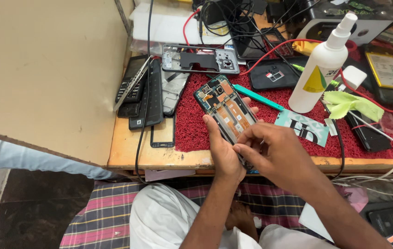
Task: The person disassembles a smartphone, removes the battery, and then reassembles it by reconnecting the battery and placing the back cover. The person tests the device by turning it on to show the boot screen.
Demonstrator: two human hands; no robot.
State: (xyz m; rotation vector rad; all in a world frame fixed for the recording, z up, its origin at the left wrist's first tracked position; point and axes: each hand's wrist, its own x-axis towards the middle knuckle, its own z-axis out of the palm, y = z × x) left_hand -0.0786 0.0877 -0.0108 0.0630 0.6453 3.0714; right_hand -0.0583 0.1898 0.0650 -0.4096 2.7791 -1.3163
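**Opened phone held over the red mat**

The left hand cradles an opened phone, fingers wrapped round its lower edge. The right hand pinches narrowly at the phone's bottom end. A white spray bottle stands at two o'clock, a teal pry tool between them.

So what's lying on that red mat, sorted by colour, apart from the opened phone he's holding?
White: 2, a spray bottle and a charger plug
Green: 2, a teal prying tool and a crumpled cloth
Black: 2, a phone back cover and a phone
Total: 6
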